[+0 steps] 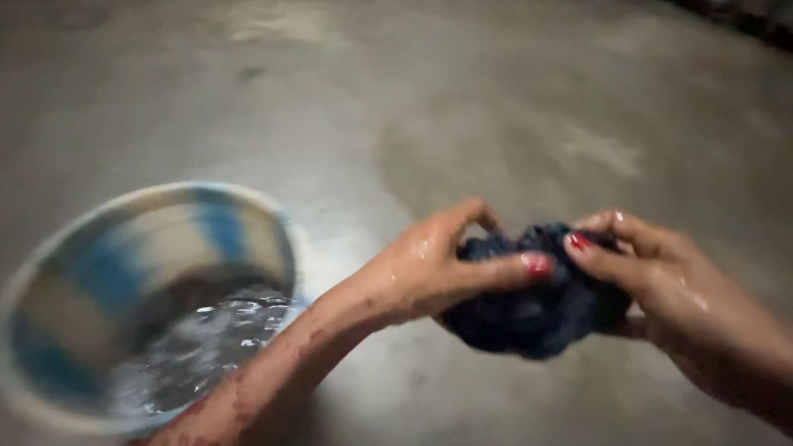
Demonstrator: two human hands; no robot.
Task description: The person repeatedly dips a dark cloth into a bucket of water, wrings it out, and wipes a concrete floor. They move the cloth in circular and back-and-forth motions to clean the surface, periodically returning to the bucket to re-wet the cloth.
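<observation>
From the head camera I see both hands meeting right of the frame's centre, closed around a wet, bunched-up piece of dark blue cloth (535,306). The left hand (431,273) comes up from the bottom of the frame, its forearm crossing in front of the bucket, and its fingers curl over the cloth's left side with the thumb stretched across the top, so that side is pinched firmly. The right hand (656,285) enters from the right edge and clamps the other end, fingertips pressing down on the top of the bundle just beside the left thumb; the two thumbs nearly touch. Neither hand is open at all: both are wrapped tight on the same wad, which I judge suits squeezing or rubbing it, since each hand holds an opposite end and the fabric bulges out below between them. The cloth hangs in the air above the bare grey concrete floor (491,114), not resting on it, and it sits to the right of the water rather than over it. In the lower left of the frame stands a round plastic bucket with blue and pale stripes (124,265), blurred by the camera, with clear rippling water (200,345) inside. It lies near the left forearm, close enough to dip the cloth. Both hands and wrists glisten.
</observation>
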